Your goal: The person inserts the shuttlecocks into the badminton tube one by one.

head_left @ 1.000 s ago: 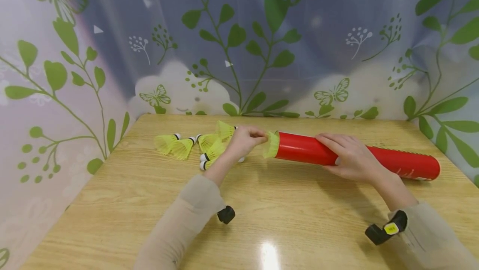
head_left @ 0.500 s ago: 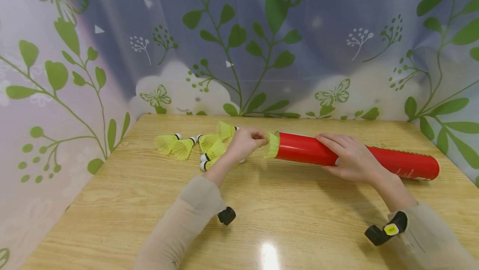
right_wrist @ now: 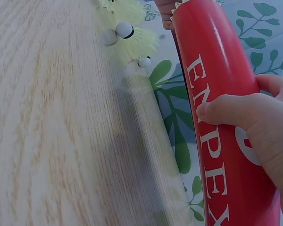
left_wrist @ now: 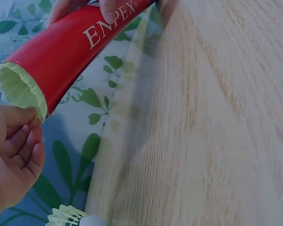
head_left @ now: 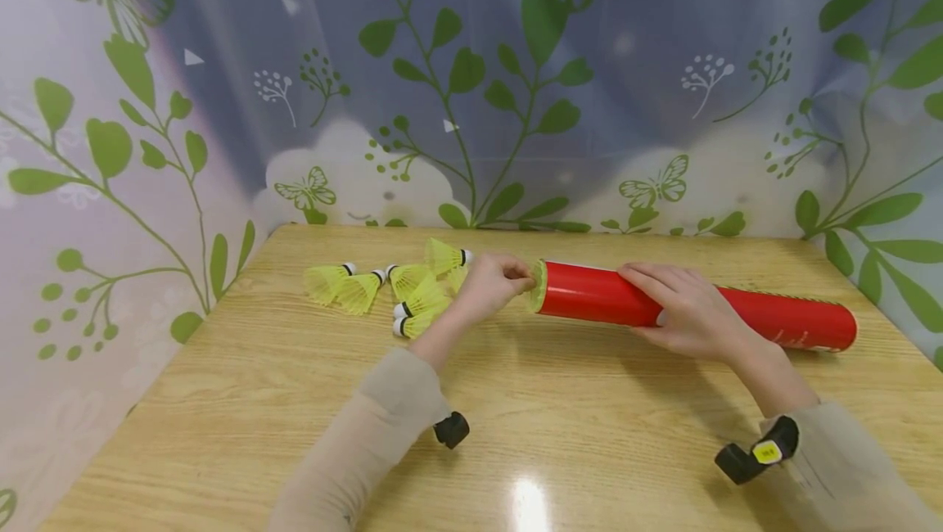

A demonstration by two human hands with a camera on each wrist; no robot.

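My right hand (head_left: pixel 692 311) grips a long red tube (head_left: pixel 597 295) round its middle, the thumb lying across the white lettering in the right wrist view. The tube lies nearly level, its open mouth facing left. Just inside that mouth sits a yellow shuttlecock (left_wrist: pixel 21 87), with only the toothed edge of its skirt poking out. My left hand (head_left: pixel 488 286) pinches this edge between thumb and forefinger, the other fingers curled. How many shuttlecocks lie deeper in the tube is hidden.
Several loose yellow shuttlecocks (head_left: pixel 361 292) with white heads lie left of the left hand on the wooden table (head_left: pixel 575 417); the hand and forearm partly cover some. A patterned curtain (head_left: pixel 486 106) hangs behind the table's far edge.
The shuttlecock has gone deeper into the tube, so less of its skirt shows. My left hand has shifted slightly right, and the tube has slid slightly left in my right hand's grip.
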